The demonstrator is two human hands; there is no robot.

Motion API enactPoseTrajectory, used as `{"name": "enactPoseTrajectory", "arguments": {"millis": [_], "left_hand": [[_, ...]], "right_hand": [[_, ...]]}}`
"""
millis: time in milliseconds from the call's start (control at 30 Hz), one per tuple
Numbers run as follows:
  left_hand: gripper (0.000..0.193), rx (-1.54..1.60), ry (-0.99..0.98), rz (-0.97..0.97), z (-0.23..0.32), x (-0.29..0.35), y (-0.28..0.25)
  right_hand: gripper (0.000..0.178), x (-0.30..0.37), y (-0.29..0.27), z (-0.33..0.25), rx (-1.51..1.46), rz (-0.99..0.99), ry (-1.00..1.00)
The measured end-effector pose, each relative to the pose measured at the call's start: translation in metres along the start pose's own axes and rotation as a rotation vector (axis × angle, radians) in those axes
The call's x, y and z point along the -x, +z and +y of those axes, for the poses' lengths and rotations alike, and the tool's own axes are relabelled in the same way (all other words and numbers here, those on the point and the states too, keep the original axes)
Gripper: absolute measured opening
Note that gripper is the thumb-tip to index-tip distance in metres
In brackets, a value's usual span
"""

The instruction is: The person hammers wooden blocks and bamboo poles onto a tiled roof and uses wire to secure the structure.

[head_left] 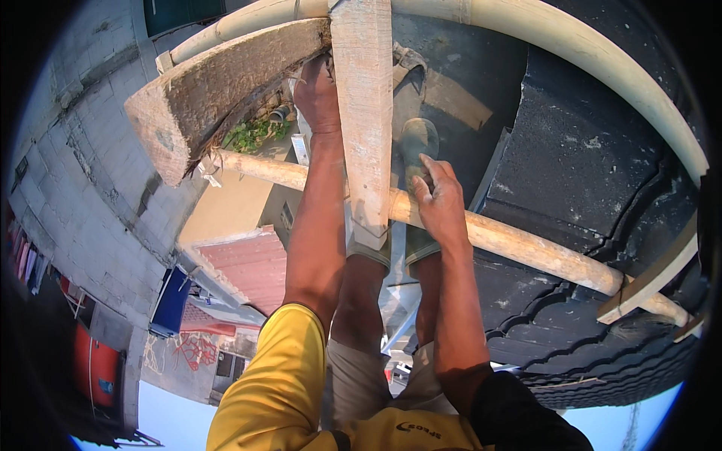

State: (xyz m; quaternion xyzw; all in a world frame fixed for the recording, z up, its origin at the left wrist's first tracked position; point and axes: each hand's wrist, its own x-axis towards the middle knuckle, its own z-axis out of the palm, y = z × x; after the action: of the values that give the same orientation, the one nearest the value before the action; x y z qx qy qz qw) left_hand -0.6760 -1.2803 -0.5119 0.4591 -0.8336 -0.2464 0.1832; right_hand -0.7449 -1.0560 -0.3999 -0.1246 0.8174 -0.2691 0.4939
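High on a scaffold of poles and planks, above rooftops and a grey block wall, the person looks down along their own legs. Largest in view is the dark tarred roof on the right, with scalloped dark tiles along its lower edge. A thick pale pole curves across the top and down the right side. A rough wide plank slants from the upper middle down to the left, its sawn end facing the camera. A narrower upright plank runs down the middle and ends at a wooden pole, which crosses from left of centre down to the lower right.

The left hand reaches up beside the upright plank and presses on the underside of the wide plank where the two meet; how far its fingers are curled cannot be told. The right hand rests on the wooden pole just right of the upright plank, fingers bent loosely over the top, not clenched. One foot in a worn shoe stands just above that hand.

Far below on the left are a pink ribbed roof, a blue panel, a red tank and coloured washing at the edge.
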Motion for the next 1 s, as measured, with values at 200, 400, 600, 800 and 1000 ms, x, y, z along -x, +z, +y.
{"name": "enactPoseTrajectory", "arguments": {"millis": [200,400,600,800,1000], "left_hand": [[0.035,1.242,-0.895,-0.108,-0.035,0.020,0.037],[0.040,2.126,-0.679,-0.438,-0.054,0.021,0.051],[0.047,1.321,-0.965,-0.186,-0.005,0.016,0.014],[0.040,0.075,-0.196,-0.029,0.002,0.023,-0.006],[0.033,0.073,0.005,0.074,0.003,0.020,0.007]], "right_hand": [[0.038,-0.003,-0.004,-0.001,-0.052,0.024,0.005],[0.037,0.000,-0.001,-0.003,-0.045,0.038,-0.010],[0.041,-0.002,0.004,0.004,0.020,0.011,0.019],[0.042,0.001,0.007,-0.003,0.052,-0.023,0.030],[0.042,0.002,0.005,-0.007,0.067,-0.032,0.018]]}}
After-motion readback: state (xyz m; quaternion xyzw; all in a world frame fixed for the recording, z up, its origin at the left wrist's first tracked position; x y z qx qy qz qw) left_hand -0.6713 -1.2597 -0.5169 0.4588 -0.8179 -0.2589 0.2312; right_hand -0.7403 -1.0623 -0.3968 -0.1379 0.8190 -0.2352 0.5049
